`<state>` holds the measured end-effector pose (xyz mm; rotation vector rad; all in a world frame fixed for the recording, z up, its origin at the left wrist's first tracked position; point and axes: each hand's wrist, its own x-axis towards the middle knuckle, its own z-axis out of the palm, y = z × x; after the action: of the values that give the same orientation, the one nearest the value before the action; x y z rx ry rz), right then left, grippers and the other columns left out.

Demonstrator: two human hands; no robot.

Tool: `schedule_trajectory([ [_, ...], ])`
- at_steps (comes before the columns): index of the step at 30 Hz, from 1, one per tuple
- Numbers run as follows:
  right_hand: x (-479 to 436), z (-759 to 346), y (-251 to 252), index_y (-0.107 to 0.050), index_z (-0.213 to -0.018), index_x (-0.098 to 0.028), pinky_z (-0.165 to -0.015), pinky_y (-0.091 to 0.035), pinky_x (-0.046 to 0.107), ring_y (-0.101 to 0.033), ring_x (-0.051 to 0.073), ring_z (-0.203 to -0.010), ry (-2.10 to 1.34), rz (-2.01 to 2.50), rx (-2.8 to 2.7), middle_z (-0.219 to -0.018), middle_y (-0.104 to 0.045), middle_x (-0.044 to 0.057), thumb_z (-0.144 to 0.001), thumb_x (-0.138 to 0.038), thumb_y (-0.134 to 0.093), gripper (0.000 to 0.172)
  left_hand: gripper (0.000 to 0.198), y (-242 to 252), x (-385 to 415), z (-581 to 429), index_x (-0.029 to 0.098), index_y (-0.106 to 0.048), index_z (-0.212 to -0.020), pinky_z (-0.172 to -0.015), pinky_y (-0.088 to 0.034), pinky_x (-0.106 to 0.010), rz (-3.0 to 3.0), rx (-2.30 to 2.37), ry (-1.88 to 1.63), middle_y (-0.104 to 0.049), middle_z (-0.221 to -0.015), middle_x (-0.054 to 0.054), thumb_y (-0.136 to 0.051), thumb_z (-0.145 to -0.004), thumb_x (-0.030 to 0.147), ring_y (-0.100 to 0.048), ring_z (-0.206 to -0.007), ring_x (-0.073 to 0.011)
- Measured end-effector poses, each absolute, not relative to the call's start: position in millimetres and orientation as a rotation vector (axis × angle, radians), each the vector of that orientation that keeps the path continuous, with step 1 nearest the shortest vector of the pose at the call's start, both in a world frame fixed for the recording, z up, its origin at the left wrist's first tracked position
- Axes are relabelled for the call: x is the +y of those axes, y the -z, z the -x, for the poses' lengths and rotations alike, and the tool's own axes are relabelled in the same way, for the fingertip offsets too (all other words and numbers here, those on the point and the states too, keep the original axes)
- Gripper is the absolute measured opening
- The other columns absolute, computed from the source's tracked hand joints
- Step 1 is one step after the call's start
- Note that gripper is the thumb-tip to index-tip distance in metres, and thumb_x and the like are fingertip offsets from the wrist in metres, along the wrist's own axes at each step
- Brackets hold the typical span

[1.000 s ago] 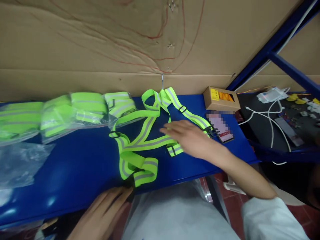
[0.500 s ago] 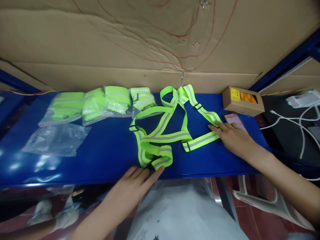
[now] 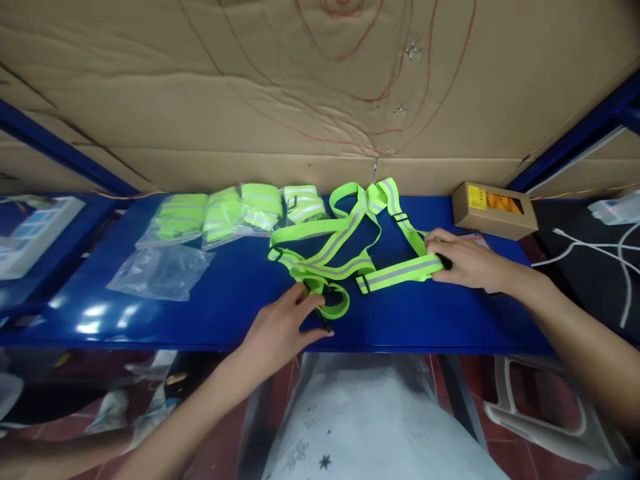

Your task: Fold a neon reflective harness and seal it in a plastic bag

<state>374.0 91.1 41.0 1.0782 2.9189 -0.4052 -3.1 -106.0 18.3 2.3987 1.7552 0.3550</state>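
Note:
A neon-yellow reflective harness (image 3: 327, 250) with grey stripes and black sliders lies loosely spread on the blue table. My right hand (image 3: 463, 260) is closed around its right strap, a black buckle (image 3: 444, 261) showing at the fingers. At the near left end, my left hand (image 3: 285, 323) has curled fingers on a looped strap end; its thumb is at a small dark piece near the table edge. Part of that grip is hidden under the fingers. Behind, several folded neon harnesses (image 3: 223, 213) in clear bags stand in a row.
An empty clear plastic bag (image 3: 163, 270) lies to the left on the blue table (image 3: 215, 313). At the right are a cardboard box (image 3: 487, 215) with orange contents, a phone partly covered by my right hand, and white cables (image 3: 580, 247). A cardboard wall (image 3: 225, 120) rises behind.
My right hand has closed on the right strap and lifted its end slightly. My left hand has moved forward onto the looped strap end. The camera view has shifted.

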Motion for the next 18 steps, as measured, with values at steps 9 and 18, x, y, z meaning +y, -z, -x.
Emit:
schedule_trajectory([
  [9,63.9,-352.0,-37.7,-0.052,-0.090,-0.025,-0.044,-0.042,0.024,-0.057,0.014,-0.052,2.029,-1.748,2.088,-0.061,-0.055,-0.006,-0.086,-0.045,-0.069,0.027,0.037,5.8,-105.1,-13.7,0.018,-0.067,-0.091,-0.068,-0.053,-0.023,-2.235,1.911,-0.889,-0.070,-0.095,-0.006,-0.062,-0.099,0.054,-0.070,-0.078,-0.0145],
  [18,34.6,-346.0,-9.6,-0.066,-0.112,-0.020,-0.072,-0.060,0.031,-0.072,0.017,-0.077,1.958,-1.447,2.354,-0.107,-0.071,0.006,-0.077,-0.034,-0.080,0.040,0.034,14.6,-127.5,-11.9,0.020,-0.062,-0.131,-0.093,-0.064,-0.035,-1.976,1.851,-0.829,-0.076,-0.124,-0.010,-0.062,-0.101,0.036,-0.076,-0.111,-0.0239],
])
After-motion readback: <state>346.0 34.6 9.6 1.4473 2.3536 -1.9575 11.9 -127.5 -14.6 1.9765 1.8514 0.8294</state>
